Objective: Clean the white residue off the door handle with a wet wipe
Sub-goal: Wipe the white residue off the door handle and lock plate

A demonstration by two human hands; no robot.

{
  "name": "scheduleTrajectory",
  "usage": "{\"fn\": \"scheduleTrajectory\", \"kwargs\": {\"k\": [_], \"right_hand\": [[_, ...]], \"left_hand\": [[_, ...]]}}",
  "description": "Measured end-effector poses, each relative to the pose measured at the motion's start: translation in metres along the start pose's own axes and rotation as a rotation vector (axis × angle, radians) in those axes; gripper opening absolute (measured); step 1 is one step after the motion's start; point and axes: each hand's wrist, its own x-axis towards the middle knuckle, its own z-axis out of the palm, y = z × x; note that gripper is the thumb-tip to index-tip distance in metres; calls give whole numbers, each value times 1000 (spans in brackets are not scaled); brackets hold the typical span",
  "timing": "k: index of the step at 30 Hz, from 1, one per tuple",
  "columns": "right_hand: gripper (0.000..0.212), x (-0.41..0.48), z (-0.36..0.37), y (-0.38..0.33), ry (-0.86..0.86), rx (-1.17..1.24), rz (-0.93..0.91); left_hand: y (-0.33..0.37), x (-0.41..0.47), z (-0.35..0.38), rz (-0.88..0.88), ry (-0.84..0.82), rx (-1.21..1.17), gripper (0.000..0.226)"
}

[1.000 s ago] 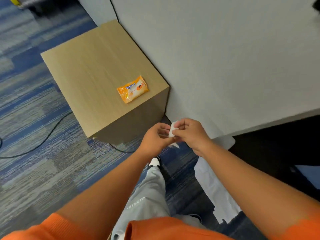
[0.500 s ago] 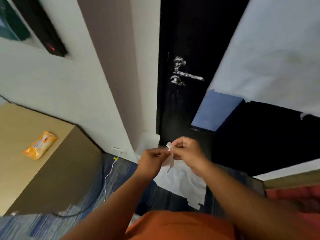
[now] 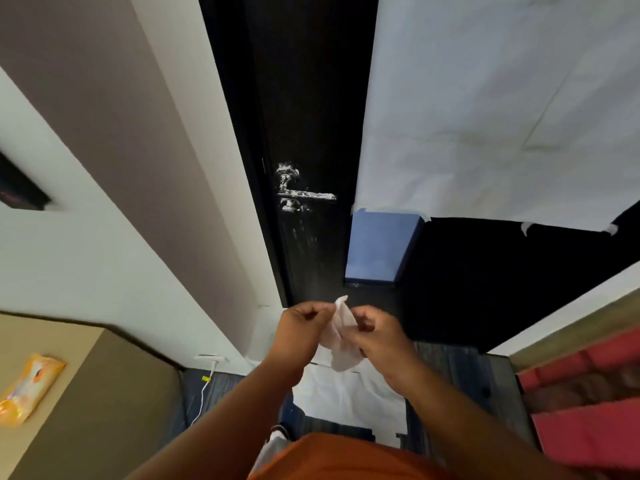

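A black door (image 3: 311,98) fills the centre of the view. Its lever handle (image 3: 304,195) is smeared with white residue, and white streaks run down the door below it. A white wet wipe (image 3: 341,337) hangs between my hands, well below the handle. My left hand (image 3: 299,332) pinches the wipe's left edge. My right hand (image 3: 379,336) pinches its right edge. The wipe is partly unfolded, with one corner sticking up above my fingers.
An orange wet wipe pack (image 3: 26,389) lies on a wooden cabinet (image 3: 104,393) at the lower left. White paper (image 3: 485,98) is taped over the door's right side. More white paper (image 3: 349,400) covers the floor. A red seat (image 3: 588,393) stands at the right. A white cable (image 3: 204,393) hangs from a wall socket.
My view has swung up from the cabinet and floor to the door. Both hands have kept hold of the wipe and pulled it further open.
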Motion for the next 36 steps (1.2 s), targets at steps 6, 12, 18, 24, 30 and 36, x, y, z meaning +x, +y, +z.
{"fn": "scheduleTrajectory", "kwargs": {"k": [6,12,18,24,30,36], "right_hand": [[4,33,10,-23,88,95,57],[11,74,49,-60,150,118,105],[13,93,63,-82,133,29,15],[14,101,33,-82,217,-138,-16],[9,115,-6,-69,224,-138,-16],[11,134,-55,-64,237,-172,-131]], "left_hand": [[12,38,-40,-19,33,-30,17],[36,83,-101,26,60,42,15],[63,112,-97,182,-326,259,37],[60,127,-73,181,-557,411,35],[72,139,-37,174,-324,400,20],[92,129,17,100,-434,298,25]]}}
